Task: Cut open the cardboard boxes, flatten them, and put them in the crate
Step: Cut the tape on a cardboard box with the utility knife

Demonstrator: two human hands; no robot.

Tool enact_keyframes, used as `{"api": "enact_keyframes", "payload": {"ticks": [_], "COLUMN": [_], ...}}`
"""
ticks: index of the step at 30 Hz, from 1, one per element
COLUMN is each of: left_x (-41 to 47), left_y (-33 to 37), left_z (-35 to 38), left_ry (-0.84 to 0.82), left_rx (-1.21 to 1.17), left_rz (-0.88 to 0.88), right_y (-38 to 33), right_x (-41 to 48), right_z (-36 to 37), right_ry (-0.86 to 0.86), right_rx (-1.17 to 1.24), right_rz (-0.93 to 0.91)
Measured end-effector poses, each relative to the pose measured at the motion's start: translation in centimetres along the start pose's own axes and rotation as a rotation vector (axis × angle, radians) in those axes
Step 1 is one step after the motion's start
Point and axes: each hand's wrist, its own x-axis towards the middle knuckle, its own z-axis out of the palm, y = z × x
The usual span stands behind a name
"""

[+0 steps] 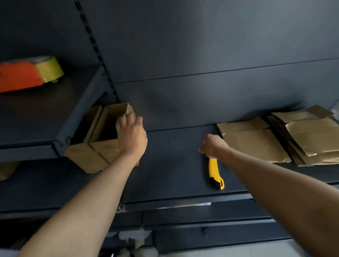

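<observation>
Though boxy, open-top cardbd box (pixel 105 152)

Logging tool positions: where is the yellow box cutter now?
The box cutter lies on the shelf, right of centre in the head view, its far end under the right hand, left of the flattened cardboard stack.

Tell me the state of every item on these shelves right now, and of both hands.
open box: upright, top open, left hand grips its wall
second box: upright, touching it
utility knife: lying flat, blade end hidden under right hand
right hand: fingers curled, grip unclear
flattened boxes: flat, piled
tape roll: untouched
</observation>
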Motion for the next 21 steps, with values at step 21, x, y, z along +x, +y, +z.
{"api": "enact_keyframes", "payload": {"ticks": [21], "left_x": [-0.2], "left_y": [1.0], "left_z": [-3.8], "left_ry": [-0.1], "left_rx": [-0.838], "left_rz": [-0.532], "right_y": [-1.6], "right_x": [1.9], "right_z": [2.9], "right_ry": [-0.032], "right_rx": [0.683], "right_rz": [0.364]}}
